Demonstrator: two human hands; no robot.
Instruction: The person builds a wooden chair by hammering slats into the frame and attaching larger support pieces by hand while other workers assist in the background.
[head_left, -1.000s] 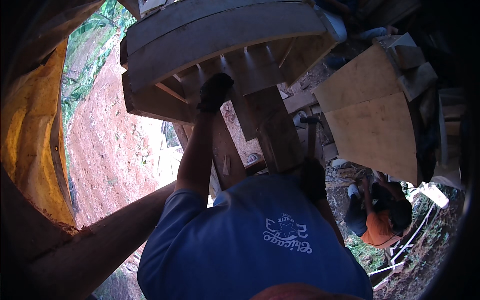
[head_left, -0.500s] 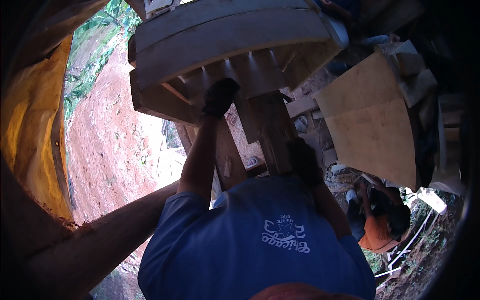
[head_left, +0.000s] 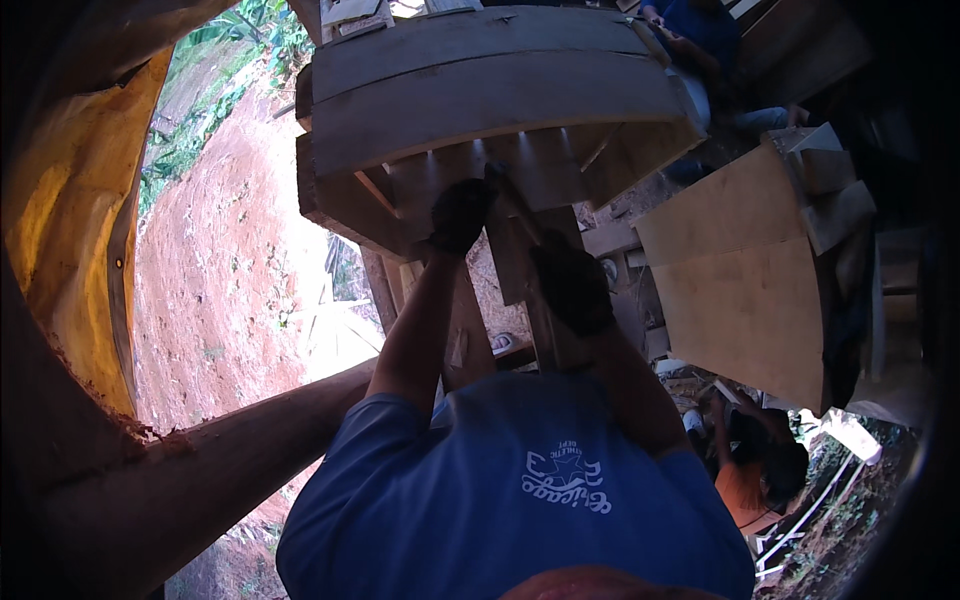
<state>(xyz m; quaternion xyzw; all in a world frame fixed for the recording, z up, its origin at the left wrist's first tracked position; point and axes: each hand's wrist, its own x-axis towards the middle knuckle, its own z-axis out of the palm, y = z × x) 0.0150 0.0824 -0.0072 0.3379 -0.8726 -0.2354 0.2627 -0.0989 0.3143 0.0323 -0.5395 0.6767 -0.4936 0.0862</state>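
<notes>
1. Blue shirt [head_left: 510, 490], the wearer's own; pale print on the cloth, both forearms reaching forward from it.
2. Wooden beam [head_left: 250, 430], thick, brown; slants from the lower left up to the wearer's left arm.
3. Right hand [head_left: 573, 287], dark-gloved; clamped around the handle of the hammer, apart from the other hand.
4. Hammer [head_left: 514, 203], slender handle, dark head; tilted toward the upper left, its head just beside the left hand and below the middle of the wooden box's curved front edge. Contact with the wood cannot be told.
5. Left hand [head_left: 460, 217], dark-gloved, fingers bent; at the near side of the box, left of its middle. Whether it grips anything cannot be told.
6. Wooden box [head_left: 490, 95], large, with a bowed front of two boards; inner partitions, and small bright gaps along its inside.
7. Curved wooden panel [head_left: 740, 255], light brown, two boards joined; stands beyond the box's right-hand corner, apart from it.
8. Person in an orange top [head_left: 745, 490], low down, below the panel's lower edge.
9. Person in blue [head_left: 700, 35], partly hidden, beyond the box's upper right corner.
10. Yellow sheet [head_left: 85, 230], hanging, creased.
11. Earth slope [head_left: 225, 260], reddish, brightly lit.
12. Green plants [head_left: 275, 35], above the slope.
</notes>
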